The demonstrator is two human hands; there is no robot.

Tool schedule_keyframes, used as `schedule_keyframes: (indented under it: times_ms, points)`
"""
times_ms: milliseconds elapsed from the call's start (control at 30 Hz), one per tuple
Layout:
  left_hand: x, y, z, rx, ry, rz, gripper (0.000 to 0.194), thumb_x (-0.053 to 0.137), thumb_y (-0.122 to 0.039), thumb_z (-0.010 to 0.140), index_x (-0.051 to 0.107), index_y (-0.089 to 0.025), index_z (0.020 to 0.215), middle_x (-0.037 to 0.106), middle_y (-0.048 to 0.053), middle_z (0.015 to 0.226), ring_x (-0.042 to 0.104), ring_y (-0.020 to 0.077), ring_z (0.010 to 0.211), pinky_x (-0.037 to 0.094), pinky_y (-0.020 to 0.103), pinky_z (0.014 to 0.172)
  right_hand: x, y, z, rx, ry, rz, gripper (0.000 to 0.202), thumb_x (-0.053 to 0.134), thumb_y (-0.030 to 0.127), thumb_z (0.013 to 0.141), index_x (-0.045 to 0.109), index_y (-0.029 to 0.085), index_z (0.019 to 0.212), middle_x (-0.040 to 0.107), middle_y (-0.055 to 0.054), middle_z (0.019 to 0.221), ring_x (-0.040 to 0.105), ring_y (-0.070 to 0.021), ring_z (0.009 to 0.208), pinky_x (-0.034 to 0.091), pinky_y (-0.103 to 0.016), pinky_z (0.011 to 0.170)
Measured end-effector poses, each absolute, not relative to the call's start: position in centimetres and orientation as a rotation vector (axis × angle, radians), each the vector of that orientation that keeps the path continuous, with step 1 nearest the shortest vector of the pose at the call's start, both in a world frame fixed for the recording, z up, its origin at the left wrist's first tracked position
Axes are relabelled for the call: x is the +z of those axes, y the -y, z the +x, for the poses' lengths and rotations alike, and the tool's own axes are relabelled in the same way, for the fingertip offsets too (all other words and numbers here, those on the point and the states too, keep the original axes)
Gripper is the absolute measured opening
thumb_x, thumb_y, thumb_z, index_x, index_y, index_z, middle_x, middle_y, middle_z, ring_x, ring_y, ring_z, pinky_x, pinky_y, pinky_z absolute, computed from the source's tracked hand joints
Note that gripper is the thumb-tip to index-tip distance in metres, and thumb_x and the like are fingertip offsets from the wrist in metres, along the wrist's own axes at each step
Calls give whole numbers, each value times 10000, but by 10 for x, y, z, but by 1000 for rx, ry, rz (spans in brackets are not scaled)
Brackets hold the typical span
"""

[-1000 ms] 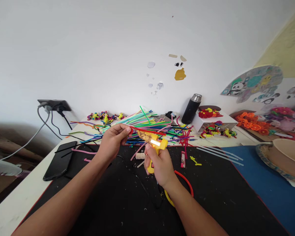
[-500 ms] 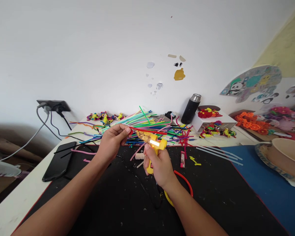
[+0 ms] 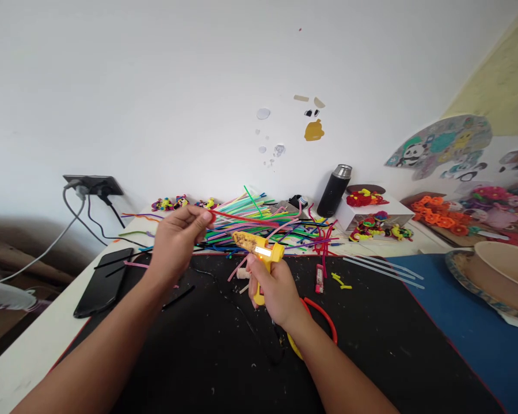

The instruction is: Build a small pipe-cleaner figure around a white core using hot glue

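Between the thumb and fingers of my left hand [image 3: 179, 238] is one end of a red pipe cleaner [image 3: 242, 218], whose length sticks out to the right over a heap of coloured pipe cleaners [image 3: 280, 221]. My right hand [image 3: 278, 290] is wrapped around the handle of a yellow hot glue gun [image 3: 263, 253]. Its stained nozzle end points up and left, a short gap below the red pipe cleaner. A thread spool [image 3: 242, 273] lies just left of the glue gun's handle, partly hidden.
A black mat [image 3: 362, 345] covers the table front. A phone [image 3: 103, 283] lies at left, clear glue sticks [image 3: 384, 270] at right. Behind stand a black flask [image 3: 334, 192] and a white box [image 3: 371, 213]. A red-yellow ring [image 3: 328, 322] is by my right wrist.
My left hand has moved left and slightly up with the red pipe cleaner, away from the nozzle. The glue gun has shifted slightly left and down in my right hand.
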State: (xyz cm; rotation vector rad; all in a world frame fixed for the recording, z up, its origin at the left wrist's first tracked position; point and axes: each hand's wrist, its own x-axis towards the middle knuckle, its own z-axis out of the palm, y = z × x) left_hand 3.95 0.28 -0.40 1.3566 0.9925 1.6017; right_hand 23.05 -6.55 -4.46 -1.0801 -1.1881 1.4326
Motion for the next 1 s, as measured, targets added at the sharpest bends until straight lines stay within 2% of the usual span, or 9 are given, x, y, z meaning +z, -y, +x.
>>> schedule_keyframes:
  times_ms: [133,300,400,533,667,800,900,1000]
  points:
    - [10,-9,24,1794,-933,1259,242,870,-337,739,685,-182,722,604,-8,636,383,76,483,267,227,459,-51,67,230,1318,1405,-1153,453,538,608,948,624,192,791,516,40,455,487,-132,380,351,-236,421]
    - [10,-11,27,1742,-898,1211,258,868,-351,726,678,-177,727,615,-8,638,374,70,460,229,231,444,-51,79,220,799,2082,-1194,340,577,541,965,658,218,898,672,-15,692,606,-172,583,330,-259,544]
    - [6,-9,33,1635,-887,1236,257,864,-355,734,684,-171,731,583,-20,593,369,72,455,225,232,446,-54,86,208,602,2413,-1202,405,587,606,947,660,209,959,731,-58,775,659,-216,641,333,-283,576]
    - [3,-7,37,1497,-897,1285,279,854,-381,755,686,-161,721,576,-20,590,353,69,456,225,233,449,-63,90,196,522,2614,-1203,488,563,656,943,666,187,1029,774,-106,894,709,-261,709,387,-308,621]
    - [0,-7,37,1385,-889,1322,282,845,-392,779,688,-162,733,576,-23,599,343,65,464,207,229,453,-63,87,201,591,2593,-1202,517,586,691,920,692,195,1022,776,-84,908,719,-261,752,385,-303,630]
    - [-1,-7,37,1316,-898,1326,293,838,-395,793,671,-164,726,488,-52,530,319,65,458,187,223,457,-56,82,210,810,2420,-1139,420,648,622,924,740,245,1086,765,-19,845,690,-194,732,369,-273,615]
    - [0,-5,38,1251,-897,1307,308,852,-406,773,669,-162,723,548,-32,573,337,63,465,193,218,454,-56,78,215,992,2187,-1129,285,675,491,946,765,255,1078,733,5,777,654,-150,673,391,-252,606]
    - [1,-3,38,1161,-892,1318,316,861,-420,754,682,-160,725,606,-11,616,347,60,464,201,214,449,-59,70,220,1228,1833,-1119,278,622,451,975,752,205,981,667,9,688,622,-124,577,411,-230,550]
